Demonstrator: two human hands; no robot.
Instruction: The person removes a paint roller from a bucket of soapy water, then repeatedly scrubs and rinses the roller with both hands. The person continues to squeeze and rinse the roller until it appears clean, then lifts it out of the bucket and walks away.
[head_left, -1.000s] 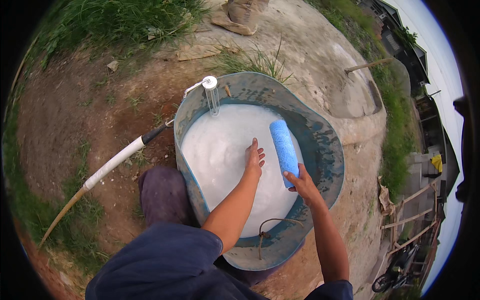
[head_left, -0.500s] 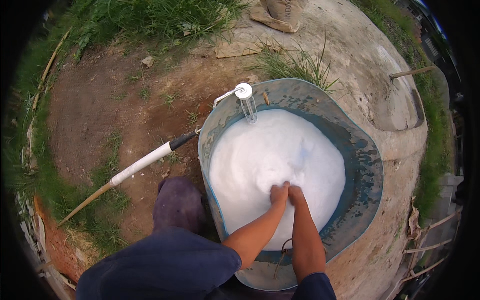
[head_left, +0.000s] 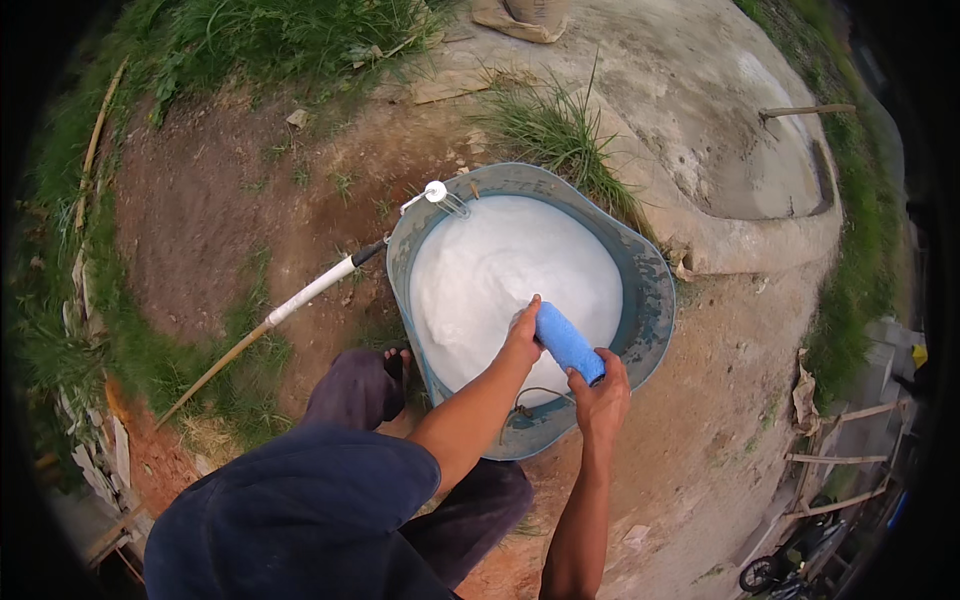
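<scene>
A blue paint roller sleeve (head_left: 566,340) is held at both ends over a tub (head_left: 655,320) of foamy white liquid (head_left: 480,250). My left hand (head_left: 524,332) grips its far end, the thumb pointing up. The fingers of my right hand (head_left: 602,390) close round the near end, where a dark opening shows. On the tub's far left rim rests a bare roller cage (head_left: 452,204) with a white end cap. Its long pole, wrapped in white (head_left: 312,290), slopes down to the ground on the left.
A wire handle (head_left: 522,408) hangs at the tub's near side. Grass tufts (head_left: 550,130) grow just beyond the tub, and a paper sack (head_left: 522,18) lies farther off. A wooden stick (head_left: 806,110) juts over a concrete hollow at the far right.
My hands, earlier together in the white liquid, have lifted the blue roller sleeve out. The right hand has moved right and nearer me. The view has shifted.
</scene>
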